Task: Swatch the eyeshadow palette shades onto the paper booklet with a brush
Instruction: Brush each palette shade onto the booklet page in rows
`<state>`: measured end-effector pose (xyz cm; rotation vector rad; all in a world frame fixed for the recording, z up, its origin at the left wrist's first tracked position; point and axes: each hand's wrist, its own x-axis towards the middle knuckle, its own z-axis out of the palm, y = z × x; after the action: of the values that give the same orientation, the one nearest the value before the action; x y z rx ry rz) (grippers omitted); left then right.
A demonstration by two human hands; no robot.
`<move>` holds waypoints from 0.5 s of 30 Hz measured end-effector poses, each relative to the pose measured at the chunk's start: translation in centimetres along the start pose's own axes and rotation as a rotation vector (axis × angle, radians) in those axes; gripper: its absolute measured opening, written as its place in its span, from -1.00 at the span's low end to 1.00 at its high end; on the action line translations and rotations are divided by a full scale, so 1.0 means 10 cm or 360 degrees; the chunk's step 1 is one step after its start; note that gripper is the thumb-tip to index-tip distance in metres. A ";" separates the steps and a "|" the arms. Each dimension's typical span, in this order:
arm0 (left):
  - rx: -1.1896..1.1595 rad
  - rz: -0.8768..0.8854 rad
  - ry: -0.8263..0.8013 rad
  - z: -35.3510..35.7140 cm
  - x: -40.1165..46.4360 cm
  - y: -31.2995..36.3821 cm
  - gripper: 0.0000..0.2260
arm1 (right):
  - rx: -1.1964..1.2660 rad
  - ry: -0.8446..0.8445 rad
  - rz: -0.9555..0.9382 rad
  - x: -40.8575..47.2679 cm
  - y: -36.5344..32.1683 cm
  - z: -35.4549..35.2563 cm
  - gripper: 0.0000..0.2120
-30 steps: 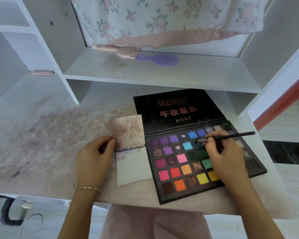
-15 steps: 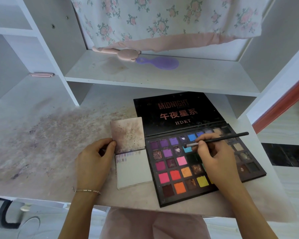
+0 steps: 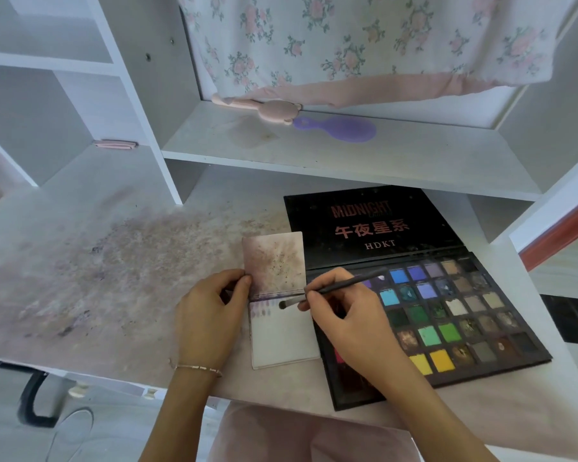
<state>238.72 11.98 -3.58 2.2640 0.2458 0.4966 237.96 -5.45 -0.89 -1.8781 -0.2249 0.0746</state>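
My right grip [image 3: 351,320] moved off the palette [image 3: 447,315]; it pinches the brush [image 3: 334,289], tip on the booklet [image 3: 282,335]. Left grip [image 3: 211,315] pinches the booklet's raised cover.

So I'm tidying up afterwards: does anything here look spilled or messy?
Yes. Purplish powder fallout is smeared across the desk left of the booklet, and the booklet's flipped-up page is speckled with the same dust. Several palette pans look dug out.

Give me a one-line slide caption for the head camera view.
Right hand brings brush to booklet; left hand pinches its cover, beside eyeshadow palette.
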 end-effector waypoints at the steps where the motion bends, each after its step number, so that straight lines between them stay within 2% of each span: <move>1: 0.0002 -0.0003 0.0004 0.00 0.00 0.00 -0.93 | -0.0016 -0.0011 0.0000 0.02 -0.01 0.03 -0.80; 15: -0.0004 0.0009 0.0008 -0.01 0.00 0.00 -0.93 | -0.0199 -0.0042 0.0014 0.05 0.03 0.10 -0.90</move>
<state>238.73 12.06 -3.54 2.2615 0.2413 0.5057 238.31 -4.54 -1.42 -2.0036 -0.2441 0.0934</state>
